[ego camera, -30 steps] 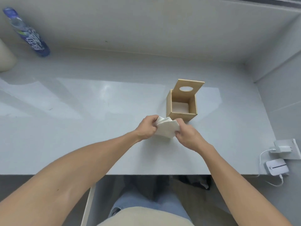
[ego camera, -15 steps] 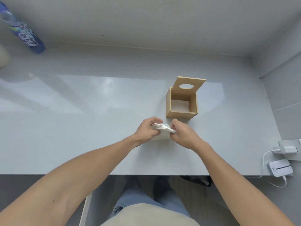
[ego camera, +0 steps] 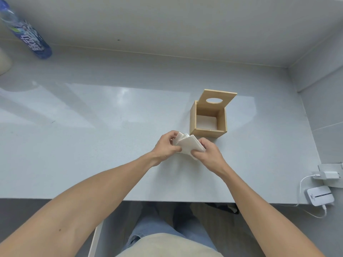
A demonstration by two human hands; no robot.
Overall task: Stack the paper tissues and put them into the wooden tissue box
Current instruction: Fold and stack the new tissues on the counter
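Note:
A small stack of white paper tissues (ego camera: 187,144) is held tilted just above the grey table, with its corners fanned out. My left hand (ego camera: 166,146) grips its left side and my right hand (ego camera: 207,152) pinches its right lower edge. The wooden tissue box (ego camera: 207,133) stands just behind my hands, slightly to the right. Its lid (ego camera: 217,100), with an oval hole, is tipped up at the back. A white surface shows at the bottom of the box.
A blue plastic bottle (ego camera: 31,39) lies at the far left by the wall. At the right edge sit a white charger (ego camera: 327,175) and a small white device (ego camera: 319,196) with a cable. The wall closes the back and right sides.
The tissue stack has been raised and turned from lying flat to tilted up between both hands, with its sheets fanned apart. The view shifted a little.

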